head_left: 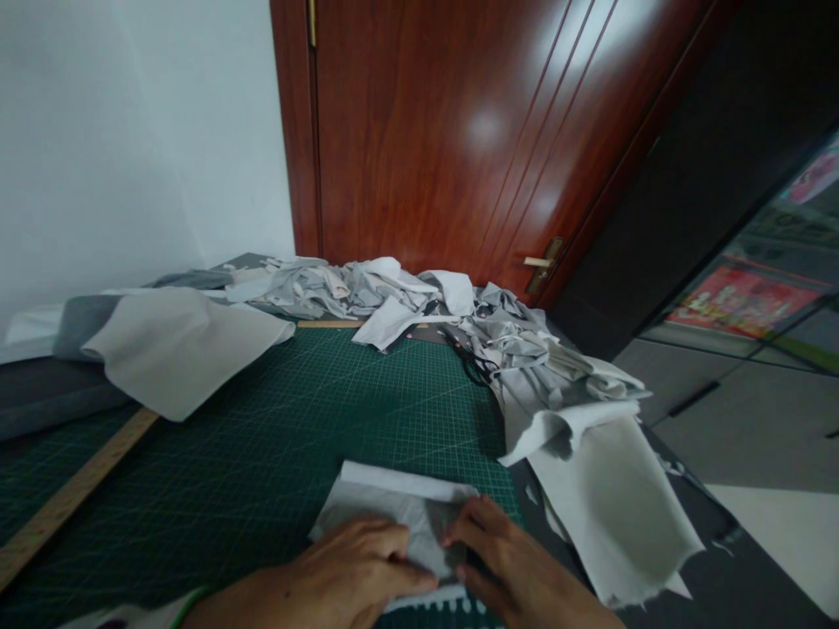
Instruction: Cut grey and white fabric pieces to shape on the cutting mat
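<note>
A small piece of grey-white fabric (pixel 419 511) lies on the green cutting mat (pixel 367 406), with a pale strip folded over along its far edge. My left hand (pixel 357 559) comes in from the lower left, its bent fingers and thumb closed on the near part of the fabric. At the right edge, my right hand (pixel 502 555) pinches the same piece between curled fingers and thumb. Part of the fabric's near side is hidden beneath both hands.
A wooden ruler (pixel 79 489) runs along the left under a draped pale cloth (pixel 190 345). Fabric scraps (pixel 308 288) are heaped along the back by a wooden door (pixel 426 131). Black-handled scissors (pixel 477 362) lie near the right scraps. A larger pale fabric piece (pixel 620 507) rests at right.
</note>
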The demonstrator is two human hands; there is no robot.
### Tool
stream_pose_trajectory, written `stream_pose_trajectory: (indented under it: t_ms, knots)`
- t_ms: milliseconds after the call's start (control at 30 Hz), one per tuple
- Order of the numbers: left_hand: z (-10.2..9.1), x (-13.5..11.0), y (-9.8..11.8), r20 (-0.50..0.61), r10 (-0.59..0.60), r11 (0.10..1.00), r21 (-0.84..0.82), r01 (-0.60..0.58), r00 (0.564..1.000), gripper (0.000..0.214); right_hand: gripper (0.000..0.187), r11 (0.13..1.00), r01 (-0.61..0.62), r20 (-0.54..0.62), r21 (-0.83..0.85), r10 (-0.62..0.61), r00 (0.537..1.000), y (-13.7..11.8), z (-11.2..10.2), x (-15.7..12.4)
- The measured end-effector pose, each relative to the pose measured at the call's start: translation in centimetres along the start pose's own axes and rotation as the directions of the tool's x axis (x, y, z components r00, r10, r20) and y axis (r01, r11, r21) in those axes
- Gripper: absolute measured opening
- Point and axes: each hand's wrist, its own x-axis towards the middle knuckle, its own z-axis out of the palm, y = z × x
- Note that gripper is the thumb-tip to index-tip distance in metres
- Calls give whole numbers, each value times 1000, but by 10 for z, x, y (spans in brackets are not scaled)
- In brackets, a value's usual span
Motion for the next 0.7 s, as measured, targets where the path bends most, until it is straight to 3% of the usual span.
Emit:
stream_pose_trajectory:
  t_ms: [133,233,400,533,700]
  knots:
    - [3,7,-5,11,-10,1000,18,10,1000,52,27,999,51,-22,-3,-51,998,8,19,-12]
    - [2,20,-11,-59,-35,994,99,41,998,51,15,996,79,-36,31,-78,996,13,27,-13]
    - [-7,48,-31,-149,51,966,258,-11,988,43,11,996,93,-145,7,-91,985,13,38,-10]
    - [-15,60,-49,-133,64,950,313,-20,989,57,9,995,75,-240,-61,-87,967,13,53,-7]
    - [-20,72,-64,-96,-15,936,350,47,995,62,46,990,18,-303,-139,-60,951,15,74,-3]
